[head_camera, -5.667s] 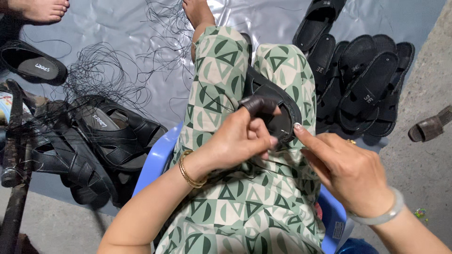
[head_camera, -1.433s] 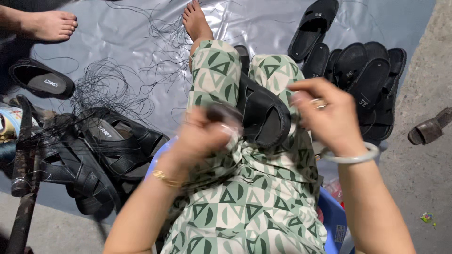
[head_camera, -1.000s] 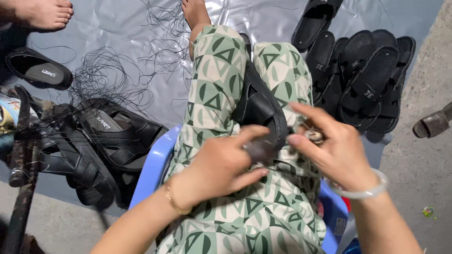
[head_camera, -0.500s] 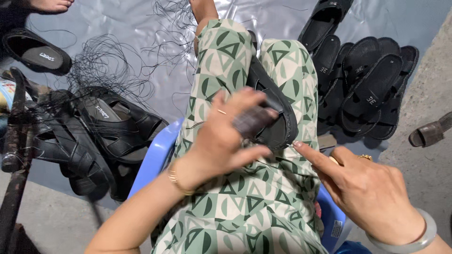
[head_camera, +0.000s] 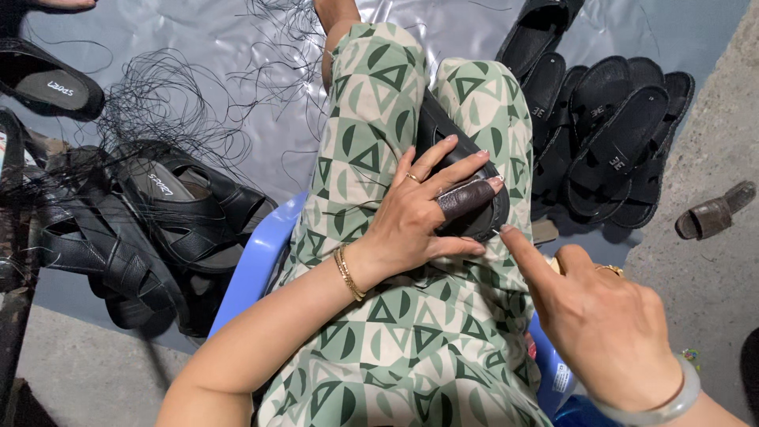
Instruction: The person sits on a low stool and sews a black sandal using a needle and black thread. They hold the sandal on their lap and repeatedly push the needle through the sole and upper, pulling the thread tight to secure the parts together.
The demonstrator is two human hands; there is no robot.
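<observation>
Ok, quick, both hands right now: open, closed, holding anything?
Left hand: open, fingers spread, pressing down on the black sandal in the lap.
Right hand: holding nothing visible, forefinger stretched toward the sandal's edge.

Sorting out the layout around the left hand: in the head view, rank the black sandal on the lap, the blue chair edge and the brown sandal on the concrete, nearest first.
1. black sandal on the lap: under the left hand, touching.
2. blue chair edge: to its left, below the thigh.
3. brown sandal: far right, on the concrete.

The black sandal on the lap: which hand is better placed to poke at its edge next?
Probably the right hand: its forefinger already points at the black sandal rim, while the left hand lies flat on top.
</observation>
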